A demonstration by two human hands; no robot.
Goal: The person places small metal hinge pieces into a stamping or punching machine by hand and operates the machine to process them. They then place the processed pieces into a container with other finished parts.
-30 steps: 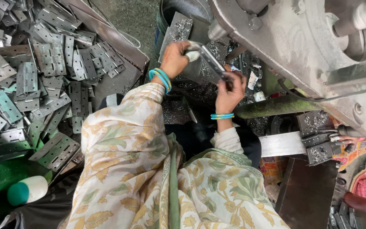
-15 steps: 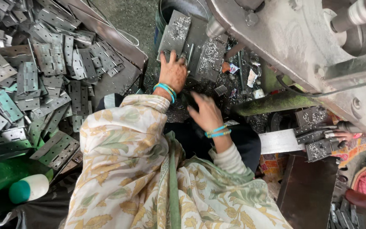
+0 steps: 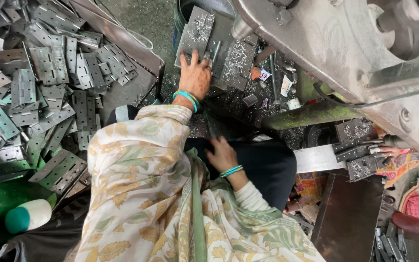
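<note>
Workshop floor beneath a grey press machine, with a heap of metal hinges piled at the left; left hand lies flat, fingers spread and released, on a shaving-covered metal plate; right hand rests loosely curled on the dark lap, grasping nothing visible
</note>
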